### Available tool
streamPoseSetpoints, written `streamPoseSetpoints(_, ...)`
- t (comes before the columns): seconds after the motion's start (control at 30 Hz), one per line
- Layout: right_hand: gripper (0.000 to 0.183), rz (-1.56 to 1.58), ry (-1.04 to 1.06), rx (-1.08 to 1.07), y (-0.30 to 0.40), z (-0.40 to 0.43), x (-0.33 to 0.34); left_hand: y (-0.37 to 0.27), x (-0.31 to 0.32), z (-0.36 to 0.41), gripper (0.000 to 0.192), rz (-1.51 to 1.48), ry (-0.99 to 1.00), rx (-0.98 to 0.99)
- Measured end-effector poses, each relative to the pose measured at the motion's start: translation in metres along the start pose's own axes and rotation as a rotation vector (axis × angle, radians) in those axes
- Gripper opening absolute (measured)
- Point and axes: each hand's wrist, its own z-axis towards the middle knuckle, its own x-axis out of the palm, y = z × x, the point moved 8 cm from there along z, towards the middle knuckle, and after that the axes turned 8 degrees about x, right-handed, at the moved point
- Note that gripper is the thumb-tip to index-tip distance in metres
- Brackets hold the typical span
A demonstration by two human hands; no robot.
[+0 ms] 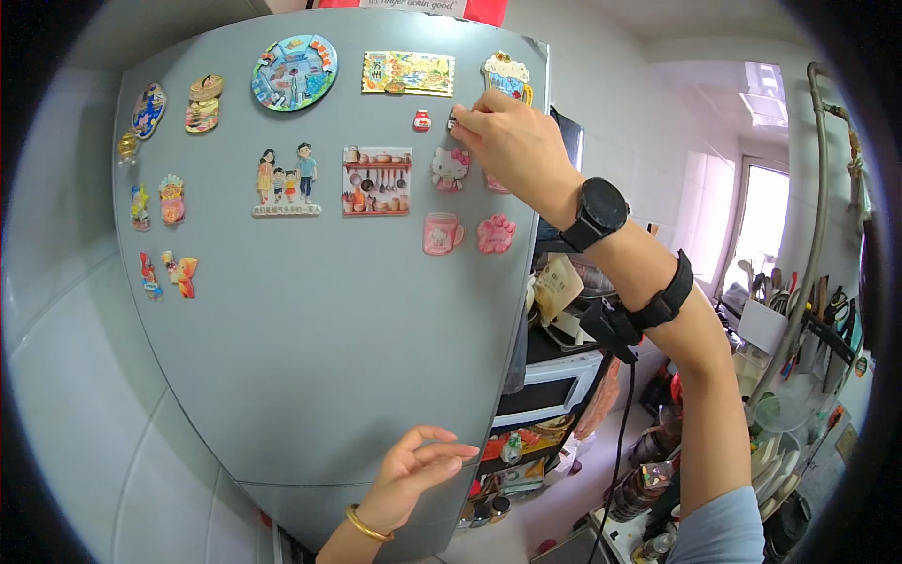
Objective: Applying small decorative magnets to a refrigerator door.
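My right hand (504, 137) reaches up to the grey refrigerator door (317, 317), its thumb and fingers pinching a small dark magnet (452, 121) at the door's surface. Just left of it sits a small red jar-shaped magnet (421, 120). A ticket-shaped magnet (408, 73) is above, and a beer-mug magnet (509, 76) is partly behind the hand. Below are a white cat magnet (449, 169), a pink mug magnet (441, 234) and a pink paw magnet (496, 234). My left hand (423, 469) hovers low before the door, fingers apart, holding nothing.
More magnets, among them a round one (294, 73), a family figure (287, 180) and a kitchen-rack picture (377, 181), are on the door. A tiled wall (63, 338) stands left. At right are a white oven (550, 391), a hanging black cable (620, 451) and utensils (775, 289).
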Motion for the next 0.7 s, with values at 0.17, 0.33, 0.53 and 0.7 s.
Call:
streamPoseSetpoints(0.17, 0.022, 0.062, 0.034, 0.044, -0.006, 0.003, 0.002, 0.004, 0.005, 0.005, 0.028, 0.009, 0.018, 0.000)
streamPoseSetpoints(0.33, 0.027, 0.148, -0.008, 0.102, -0.005, -0.005, -0.009, 0.003, 0.015, 0.000, 0.028, 0.027, 0.034, -0.022)
streamPoseSetpoints(0.53, 0.046, 0.021, -0.144, -0.059, 0.017, -0.031, -0.016, 0.008, 0.011, -0.001, 0.028, 0.036, 0.028, -0.030)
streamPoseSetpoints(0.7, 0.051, -0.046, -0.117, -0.042, 0.020, -0.034, -0.007, 0.016, 0.010, 0.002, 0.027, 0.032, 0.023, -0.060)
